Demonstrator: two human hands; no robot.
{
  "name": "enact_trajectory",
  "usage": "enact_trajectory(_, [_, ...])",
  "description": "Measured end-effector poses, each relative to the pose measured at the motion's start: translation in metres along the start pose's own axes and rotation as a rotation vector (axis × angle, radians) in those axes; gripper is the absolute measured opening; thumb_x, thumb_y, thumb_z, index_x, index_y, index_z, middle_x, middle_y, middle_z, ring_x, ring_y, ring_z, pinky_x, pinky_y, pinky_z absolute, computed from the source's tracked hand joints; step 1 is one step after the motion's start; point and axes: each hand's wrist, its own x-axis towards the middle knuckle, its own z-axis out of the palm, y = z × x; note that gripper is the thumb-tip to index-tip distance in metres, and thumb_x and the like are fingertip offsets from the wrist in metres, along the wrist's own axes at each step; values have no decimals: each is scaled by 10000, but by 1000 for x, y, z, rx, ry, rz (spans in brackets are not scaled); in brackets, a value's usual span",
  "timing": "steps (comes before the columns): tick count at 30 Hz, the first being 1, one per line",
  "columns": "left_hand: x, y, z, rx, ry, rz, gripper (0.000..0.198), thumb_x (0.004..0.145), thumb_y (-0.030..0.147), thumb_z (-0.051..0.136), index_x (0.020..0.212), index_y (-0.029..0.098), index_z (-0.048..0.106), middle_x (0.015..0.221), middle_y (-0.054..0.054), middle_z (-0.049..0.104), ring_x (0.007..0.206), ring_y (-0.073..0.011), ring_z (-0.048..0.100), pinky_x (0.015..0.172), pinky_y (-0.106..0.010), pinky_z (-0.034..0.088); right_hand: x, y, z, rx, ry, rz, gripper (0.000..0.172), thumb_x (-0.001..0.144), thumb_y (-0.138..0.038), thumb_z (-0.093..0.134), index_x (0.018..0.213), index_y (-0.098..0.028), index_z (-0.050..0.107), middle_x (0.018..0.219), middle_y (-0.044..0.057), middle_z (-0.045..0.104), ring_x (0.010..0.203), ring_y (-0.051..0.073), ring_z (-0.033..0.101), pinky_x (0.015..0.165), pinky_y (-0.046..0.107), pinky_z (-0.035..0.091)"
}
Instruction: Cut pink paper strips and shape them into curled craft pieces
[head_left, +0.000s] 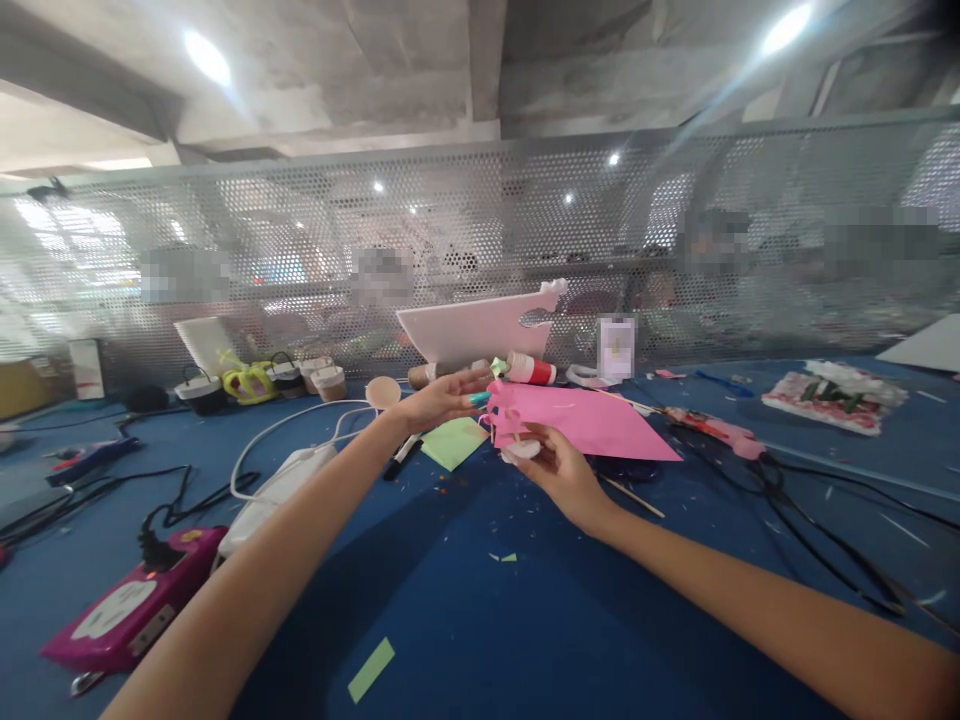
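Observation:
A small pink paper craft piece (508,418) stands on a white round base (521,450) in front of me. My right hand (561,468) grips this base from the right, thumb and fingers closed around its edge. From the left, my left hand (442,400) reaches to the top of the piece with its fingers stretched out. By its fingertips are a small teal bit (480,399) and a light green star-shaped piece (499,368). Whether the fingertips touch either one, I cannot tell. A pink sheet (592,422) lies just behind the craft piece.
Green paper (452,443) and a black marker (403,455) lie left of the craft piece. A glue gun (712,432) with a black cable rests at right. A purple power strip (139,600) sits front left. Behind stand a white foam board (472,325) and mesh partition (300,220).

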Motion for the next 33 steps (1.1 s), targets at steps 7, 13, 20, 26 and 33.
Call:
enact_trajectory(7, [2, -1, 21, 55, -58, 5, 501, 617, 159, 816, 1093, 163, 659, 985, -121, 723, 954, -237, 678, 822, -319, 523, -2, -1, 1, -66, -11, -23, 493, 732, -417, 712, 1136, -213, 517, 1089, 92, 669, 1000, 222, 664, 899, 394, 542])
enact_trajectory(13, [7, -4, 14, 185, 33, 87, 331, 585, 187, 825, 891, 154, 705, 777, -36, 709, 784, -172, 674, 715, -257, 517, -2, -1, -1, -124, 43, -68, 508, 735, -410, 722, 1145, -201, 507, 1175, 115, 615, 1062, 228, 630, 941, 392, 517])
enact_trajectory(20, [11, -11, 22, 196, 30, 101, 177, 648, 192, 784, 790, 125, 703, 805, -78, 711, 760, -170, 672, 753, -295, 526, -2, -3, -3, -248, 109, -131, 476, 757, -386, 706, 1152, -202, 513, 1189, 123, 610, 1081, 241, 611, 933, 423, 508])
enact_trajectory(26, [12, -13, 31, 152, 134, 99, 302, 571, 253, 843, 756, 97, 662, 761, -100, 715, 727, -200, 691, 730, -320, 545, -2, -4, -3, -277, 132, -163, 445, 763, -370, 699, 1134, -201, 521, 1168, 118, 611, 1071, 237, 607, 906, 409, 517])
enact_trajectory(33, [11, -10, 37, 103, 114, 134, 405, 595, 252, 831, 936, 114, 663, 789, -59, 719, 719, -169, 690, 705, -282, 516, -1, -4, -2, -267, 141, -150, 437, 756, -378, 702, 1113, -200, 526, 1142, 114, 614, 1038, 234, 617, 904, 425, 517])
